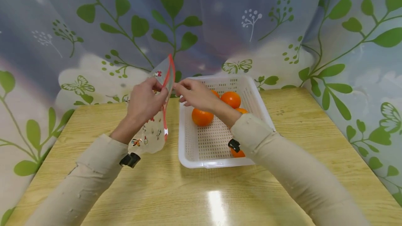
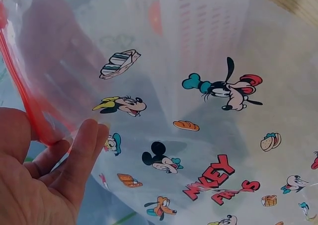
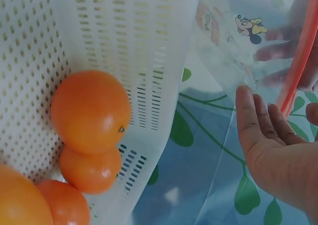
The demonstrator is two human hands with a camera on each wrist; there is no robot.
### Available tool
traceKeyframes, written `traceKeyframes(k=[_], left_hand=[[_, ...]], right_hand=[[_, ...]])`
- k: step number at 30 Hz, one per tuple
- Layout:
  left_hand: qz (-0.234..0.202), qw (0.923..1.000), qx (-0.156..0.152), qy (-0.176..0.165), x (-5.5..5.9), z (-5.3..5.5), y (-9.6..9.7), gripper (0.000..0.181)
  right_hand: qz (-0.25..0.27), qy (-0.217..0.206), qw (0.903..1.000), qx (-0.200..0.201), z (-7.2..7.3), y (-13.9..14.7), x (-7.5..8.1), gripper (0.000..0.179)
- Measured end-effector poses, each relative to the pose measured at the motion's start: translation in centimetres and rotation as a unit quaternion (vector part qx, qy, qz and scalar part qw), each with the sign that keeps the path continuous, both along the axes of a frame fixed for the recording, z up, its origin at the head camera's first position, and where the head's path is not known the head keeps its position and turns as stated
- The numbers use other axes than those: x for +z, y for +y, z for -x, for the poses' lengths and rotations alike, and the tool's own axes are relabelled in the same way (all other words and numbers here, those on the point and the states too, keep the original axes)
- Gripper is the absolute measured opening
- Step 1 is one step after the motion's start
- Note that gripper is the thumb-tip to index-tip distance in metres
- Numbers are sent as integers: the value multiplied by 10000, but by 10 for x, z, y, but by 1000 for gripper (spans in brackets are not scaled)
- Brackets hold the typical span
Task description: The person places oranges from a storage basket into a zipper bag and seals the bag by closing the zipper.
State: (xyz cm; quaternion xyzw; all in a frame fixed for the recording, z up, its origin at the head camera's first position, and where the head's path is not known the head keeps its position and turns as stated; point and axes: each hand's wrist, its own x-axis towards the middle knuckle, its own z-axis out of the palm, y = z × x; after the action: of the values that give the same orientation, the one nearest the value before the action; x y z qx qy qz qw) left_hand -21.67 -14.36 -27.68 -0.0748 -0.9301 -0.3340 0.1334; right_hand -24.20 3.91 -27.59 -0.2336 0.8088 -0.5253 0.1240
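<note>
Left hand (image 1: 144, 98) pinches the red-edged mouth of a clear cartoon-print bag (image 1: 154, 132), which hangs just left of the white basket (image 1: 201, 164). Right hand (image 1: 198, 93) is over the basket's left side, fingers reaching to the bag mouth (can't tell if it grips the film). Several oranges (image 1: 202, 117) sit inside the basket, which is on a wood-grain table (image 1: 150, 191).

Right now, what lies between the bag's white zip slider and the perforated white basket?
In the head view, only a strip of bare wood-grain tabletop shows between the zip slider and the basket.
</note>
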Motion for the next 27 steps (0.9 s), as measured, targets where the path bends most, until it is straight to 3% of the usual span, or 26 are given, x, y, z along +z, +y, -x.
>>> traceKeyframes(k=[17,27], left_hand=[[178,9998,-71,43,-2,-2,6,17],[87,9998,-160,-18,-3,-5,5,17]], right_hand=[[450,-1014,9932,-349,1,-8,-5,22],[473,-1211,9904,-479,-2,-12,-6,18]])
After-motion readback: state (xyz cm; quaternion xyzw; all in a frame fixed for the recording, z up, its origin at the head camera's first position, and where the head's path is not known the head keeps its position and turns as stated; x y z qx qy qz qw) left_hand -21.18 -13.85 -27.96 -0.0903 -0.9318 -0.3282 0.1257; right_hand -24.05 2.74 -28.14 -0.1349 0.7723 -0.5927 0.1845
